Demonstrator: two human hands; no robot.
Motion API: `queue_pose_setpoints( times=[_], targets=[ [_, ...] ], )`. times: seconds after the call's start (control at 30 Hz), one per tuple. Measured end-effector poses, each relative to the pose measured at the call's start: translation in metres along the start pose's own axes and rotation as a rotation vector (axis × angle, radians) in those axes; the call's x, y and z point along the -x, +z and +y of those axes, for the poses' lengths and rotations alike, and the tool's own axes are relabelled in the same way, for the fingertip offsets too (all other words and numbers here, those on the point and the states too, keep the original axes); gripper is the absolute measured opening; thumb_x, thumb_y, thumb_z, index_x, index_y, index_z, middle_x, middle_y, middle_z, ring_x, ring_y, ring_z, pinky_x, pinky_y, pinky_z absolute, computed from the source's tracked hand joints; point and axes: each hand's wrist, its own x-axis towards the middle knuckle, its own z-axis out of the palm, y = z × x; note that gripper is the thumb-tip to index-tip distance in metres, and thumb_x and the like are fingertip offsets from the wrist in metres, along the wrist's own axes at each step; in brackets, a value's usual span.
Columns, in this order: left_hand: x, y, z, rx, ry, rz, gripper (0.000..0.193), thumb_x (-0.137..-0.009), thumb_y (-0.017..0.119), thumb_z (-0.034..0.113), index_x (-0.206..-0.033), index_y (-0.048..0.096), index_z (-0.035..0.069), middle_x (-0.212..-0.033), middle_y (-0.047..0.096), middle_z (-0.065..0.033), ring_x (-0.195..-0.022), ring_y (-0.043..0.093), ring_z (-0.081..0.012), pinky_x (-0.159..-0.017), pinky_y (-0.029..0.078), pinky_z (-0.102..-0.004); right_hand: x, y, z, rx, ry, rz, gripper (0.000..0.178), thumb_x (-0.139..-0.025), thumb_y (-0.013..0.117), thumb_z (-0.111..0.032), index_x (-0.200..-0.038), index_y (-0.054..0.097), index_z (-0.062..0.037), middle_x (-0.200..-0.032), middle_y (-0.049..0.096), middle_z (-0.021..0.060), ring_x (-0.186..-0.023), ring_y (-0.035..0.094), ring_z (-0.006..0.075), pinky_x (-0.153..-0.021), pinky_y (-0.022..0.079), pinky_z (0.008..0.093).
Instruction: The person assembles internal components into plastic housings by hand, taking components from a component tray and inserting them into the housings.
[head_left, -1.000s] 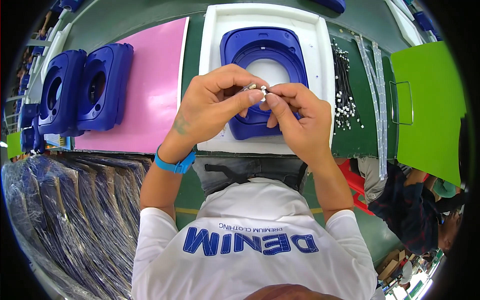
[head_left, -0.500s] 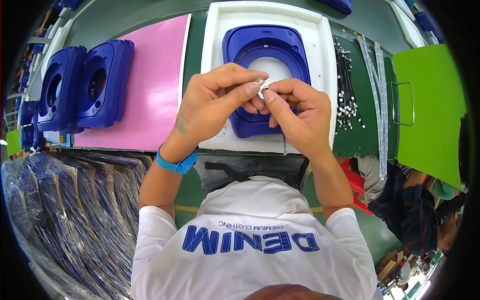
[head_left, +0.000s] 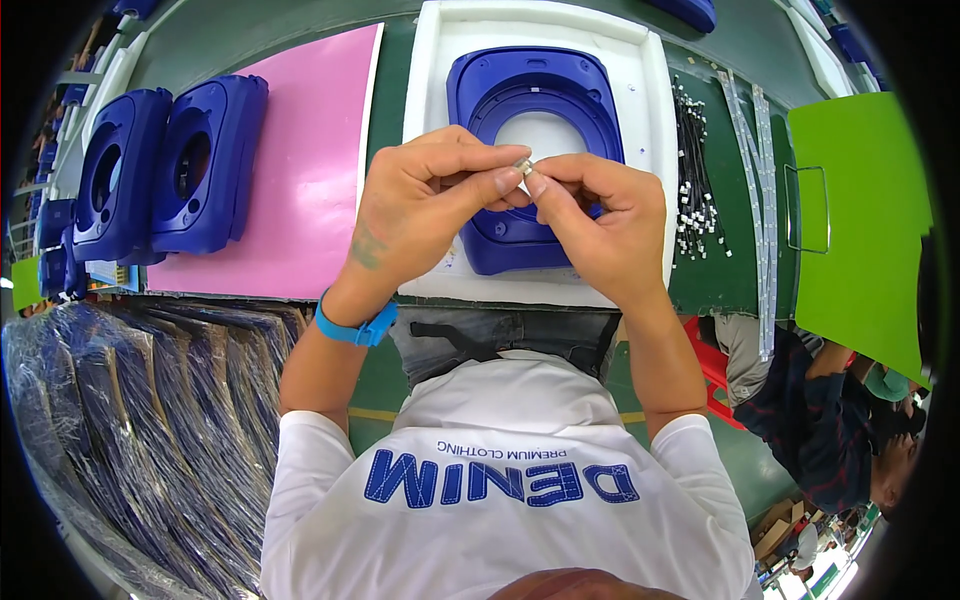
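My left hand (head_left: 425, 195) pinches a tiny pale, shiny piece (head_left: 522, 165) between thumb and forefinger. My right hand (head_left: 605, 220) meets it fingertip to fingertip, closed on a small white connector that its fingers now mostly hide. The two parts look to be touching, though the fingertips cover the join. Beneath both hands lies a blue plastic housing (head_left: 470, 90) with a large round opening, resting in a white foam tray (head_left: 425, 80).
Black cables (head_left: 690, 150) with white connectors lie right of the tray, beside long light strips (head_left: 762, 200). Further right is a green panel (head_left: 860, 200) with a wire handle. Blue housings (head_left: 210, 165) stand on a pink sheet (head_left: 310, 150) at left. A person (head_left: 820, 420) sits at the right.
My fingertips have come closer together, bringing the small connector in my right hand up against the shiny piece in my left. The housing and tray are essentially where they were.
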Motion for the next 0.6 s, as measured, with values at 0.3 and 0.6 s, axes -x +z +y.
queue_pose_setpoints(
  times=[0.3, 0.6],
  targets=[
    [-0.005, -0.012, -0.001, 0.038, -0.019, -0.083, 0.02, -0.099, 0.074, -0.002, -0.118, 0.081, -0.002, -0.096, 0.072, -0.0103, -0.085, 0.077, -0.0172, -0.075, 0.064, -0.026, -0.005, -0.001, -0.001, -0.047, 0.162, -0.061, 0.01, -0.099, 0.074, -0.004, -0.103, 0.081, 0.0036, -0.078, 0.076, 0.0069, -0.061, 0.063, 0.0068, -0.053, 0.047, 0.0211],
    [-0.007, -0.023, 0.031, -0.375, 0.4, 0.262, 0.027, -0.093, 0.077, -0.005, -0.12, 0.08, -0.001, -0.096, 0.075, -0.009, -0.085, 0.073, -0.0159, -0.076, 0.058, -0.0275, -0.015, -0.036, -0.007, 0.384, -0.244, -0.234, 0.014, -0.088, 0.081, -0.006, -0.102, 0.082, -0.0017, -0.091, 0.077, 0.012, -0.087, 0.071, 0.0309, -0.077, 0.056, 0.039]
  ],
)
